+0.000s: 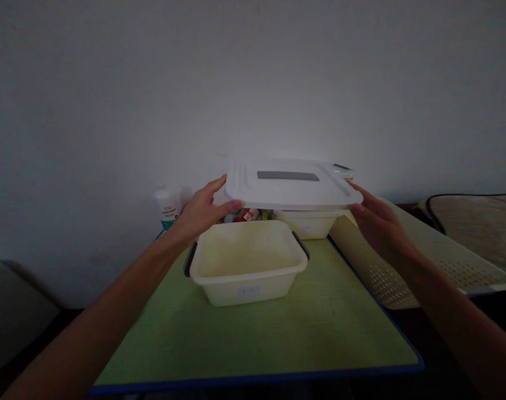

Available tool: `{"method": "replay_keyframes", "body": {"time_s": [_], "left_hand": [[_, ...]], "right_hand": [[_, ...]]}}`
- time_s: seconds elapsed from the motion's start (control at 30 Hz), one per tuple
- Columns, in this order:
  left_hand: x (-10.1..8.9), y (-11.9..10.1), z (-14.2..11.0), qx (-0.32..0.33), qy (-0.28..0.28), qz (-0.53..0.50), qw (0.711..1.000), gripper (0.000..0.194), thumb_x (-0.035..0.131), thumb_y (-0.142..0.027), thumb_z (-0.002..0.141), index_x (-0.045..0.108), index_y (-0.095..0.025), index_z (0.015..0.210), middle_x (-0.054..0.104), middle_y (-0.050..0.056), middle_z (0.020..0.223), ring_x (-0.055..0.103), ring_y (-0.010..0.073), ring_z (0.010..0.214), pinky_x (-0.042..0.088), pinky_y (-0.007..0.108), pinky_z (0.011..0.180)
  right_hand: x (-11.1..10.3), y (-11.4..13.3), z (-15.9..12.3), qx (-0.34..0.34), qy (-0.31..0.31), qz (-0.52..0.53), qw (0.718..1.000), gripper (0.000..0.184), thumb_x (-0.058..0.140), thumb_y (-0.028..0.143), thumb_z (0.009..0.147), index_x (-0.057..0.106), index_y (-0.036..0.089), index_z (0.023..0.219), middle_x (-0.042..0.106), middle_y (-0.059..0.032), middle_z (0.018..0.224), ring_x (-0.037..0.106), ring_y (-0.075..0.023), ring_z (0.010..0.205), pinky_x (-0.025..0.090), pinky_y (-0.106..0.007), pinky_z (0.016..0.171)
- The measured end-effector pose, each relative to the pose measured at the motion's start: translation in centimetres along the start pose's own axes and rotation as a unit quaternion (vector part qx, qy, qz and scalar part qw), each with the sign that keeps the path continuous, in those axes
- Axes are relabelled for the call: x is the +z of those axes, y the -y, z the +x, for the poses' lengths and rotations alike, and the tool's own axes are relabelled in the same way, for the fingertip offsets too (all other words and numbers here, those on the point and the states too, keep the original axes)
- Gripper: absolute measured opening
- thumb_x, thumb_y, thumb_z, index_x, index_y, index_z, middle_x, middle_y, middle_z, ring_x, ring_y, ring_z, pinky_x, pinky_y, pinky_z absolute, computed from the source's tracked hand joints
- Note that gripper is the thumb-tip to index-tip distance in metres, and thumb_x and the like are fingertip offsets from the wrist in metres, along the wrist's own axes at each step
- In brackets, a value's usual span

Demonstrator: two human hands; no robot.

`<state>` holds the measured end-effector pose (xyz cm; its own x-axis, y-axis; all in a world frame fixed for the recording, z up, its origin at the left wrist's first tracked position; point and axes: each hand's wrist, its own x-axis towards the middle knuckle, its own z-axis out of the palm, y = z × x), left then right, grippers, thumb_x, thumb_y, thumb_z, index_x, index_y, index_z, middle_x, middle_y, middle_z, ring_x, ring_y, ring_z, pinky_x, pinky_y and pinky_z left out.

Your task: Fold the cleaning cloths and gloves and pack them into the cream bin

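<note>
- The left hand [203, 210] is partly open, thumb and fingers spread around the left end of the white lid [294, 191], with the thumb at its near corner.
- The right hand [380, 222] is also partly open and grips the lid's right end, fingers at the edge.
- The white lid is between the two hands, raised above the bench [253, 344]. Its long axis runs left to right, from one hand to the other; its top faces up, and the grey strip [288, 176] on it lies along that same axis.
- Below and nearer than the lid, between the forearms, the open tub [232, 291] sits upright on the bench. Its mouth faces up, its long axis runs roughly left to right, and a dark handle is at each end.
- Beneath the lid, toward the right hand, is the second tub [309, 226], partly hidden.
- Small colourful packages [247, 215] show under the lid, just right of the left hand; their exact kind is unclear.
- The white bottle [166, 205] stands upright beyond the left wrist.
- The cream perforated basket [388, 283] is beside the bench, below and beyond the right forearm.
</note>
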<state>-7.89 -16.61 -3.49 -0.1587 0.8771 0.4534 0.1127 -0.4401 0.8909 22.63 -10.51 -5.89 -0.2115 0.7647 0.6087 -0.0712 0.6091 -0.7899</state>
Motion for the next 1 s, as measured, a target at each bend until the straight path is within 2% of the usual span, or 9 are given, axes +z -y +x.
{"method": "replay_keyframes", "body": {"time_s": [0.1,0.2,0.3,0.43,0.63,0.8,1.0], "left_hand": [[1.3,-0.7,2.5,0.096,0.087,0.086,0.988,0.065,0.072,-0.037,0.065,0.054,-0.015,0.124,0.054,0.009,0.131,0.048,0.0270,0.122,0.033,0.040,0.105],[2.6,-1.1,5.1,0.160,0.104,0.134,0.972,0.059,0.067,-0.043,0.070,0.057,-0.014,0.120,0.058,0.010,0.127,0.051,0.0259,0.118,0.035,0.038,0.103],[4.1,-1.3,7.4,0.183,0.112,0.155,0.964,0.055,0.065,-0.045,0.072,0.060,-0.013,0.116,0.061,0.010,0.122,0.053,0.0251,0.115,0.036,0.038,0.101],[5.9,-1.5,10.3,0.149,0.127,0.143,0.970,0.047,0.065,-0.042,0.073,0.063,-0.012,0.109,0.064,0.010,0.115,0.056,0.0226,0.111,0.038,0.036,0.098],[8.7,0.1,14.1,0.122,0.101,0.102,0.982,0.039,0.065,-0.038,0.073,0.065,-0.010,0.100,0.067,0.008,0.107,0.059,0.0195,0.103,0.041,0.031,0.092],[10.3,2.7,15.0,0.098,0.112,0.105,0.983,0.051,0.067,-0.045,0.068,0.065,-0.010,0.104,0.065,0.011,0.115,0.058,0.0220,0.106,0.041,0.032,0.093],[10.6,5.1,15.8,0.066,0.113,0.117,0.984,0.058,0.068,-0.051,0.064,0.064,-0.010,0.106,0.065,0.012,0.115,0.058,0.0237,0.106,0.042,0.033,0.091]], "right_hand": [[-1.5,0.4,2.2,-0.024,-0.029,-0.028,0.999,0.044,0.065,0.051,0.070,0.059,0.030,0.108,0.058,-0.0002,0.126,0.043,-0.0258,0.127,0.032,-0.046,0.107],[-3.2,-0.1,5.0,-0.032,-0.080,-0.048,0.995,0.040,0.062,0.052,0.071,0.059,0.027,0.101,0.062,-0.0032,0.120,0.045,-0.0258,0.124,0.034,-0.046,0.104],[-4.8,-0.9,8.0,-0.039,-0.129,-0.079,0.988,0.030,0.052,0.049,0.079,0.058,0.025,0.096,0.060,-0.0040,0.121,0.044,-0.0246,0.124,0.034,-0.047,0.102],[-6.5,-1.9,11.6,-0.016,-0.173,-0.090,0.981,0.027,0.051,0.046,0.079,0.057,0.023,0.092,0.059,-0.0040,0.119,0.045,-0.0244,0.122,0.030,-0.047,0.105],[-8.6,-4.5,14.7,0.035,-0.205,-0.098,0.973,0.024,0.052,0.048,0.076,0.055,0.026,0.083,0.062,-0.0037,0.107,0.051,-0.0253,0.111,0.036,-0.045,0.098],[-10.0,-6.8,15.6,0.050,-0.214,-0.109,0.969,0.025,0.051,0.049,0.073,0.053,0.025,0.074,0.062,-0.0031,0.093,0.054,-0.0239,0.100,0.042,-0.041,0.089],[-10.9,-9.1,16.5,0.048,-0.206,-0.131,0.969,0.024,0.055,0.047,0.066,0.052,0.024,0.069,0.059,-0.0006,0.083,0.053,-0.0212,0.090,0.043,-0.037,0.083]]}}
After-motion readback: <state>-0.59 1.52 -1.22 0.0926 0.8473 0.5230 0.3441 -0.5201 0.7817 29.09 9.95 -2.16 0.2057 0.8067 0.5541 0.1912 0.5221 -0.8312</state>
